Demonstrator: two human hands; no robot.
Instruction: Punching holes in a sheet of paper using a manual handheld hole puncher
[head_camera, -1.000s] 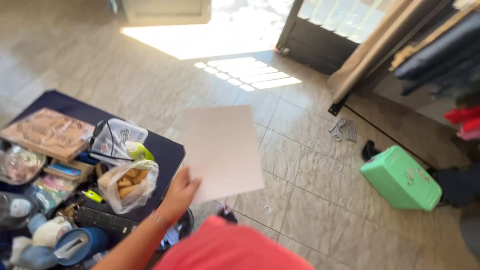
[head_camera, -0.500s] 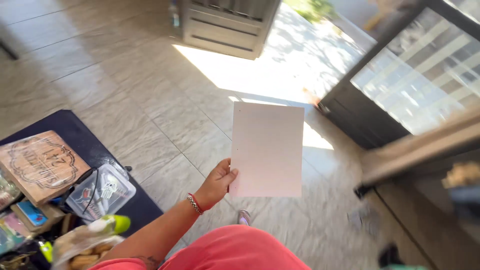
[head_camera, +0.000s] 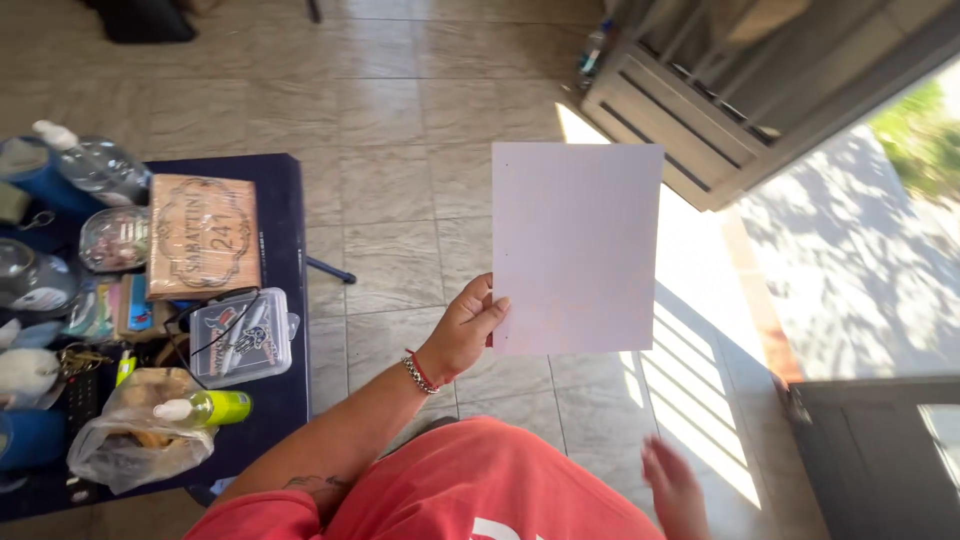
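Pale rectangular paper sheet (head_camera: 577, 247) hangs above tiled floor (head_camera: 400, 220), pinched at its near-left corner by left hand (head_camera: 468, 325); right hand (head_camera: 675, 485) open, empty. Single-corner grip risks slipping or creasing.

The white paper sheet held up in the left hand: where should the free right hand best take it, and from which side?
Probably the lower right corner of the white paper sheet, coming from below right. The left hand pinches only the lower left edge, so that corner is unsupported and nearest the right hand.
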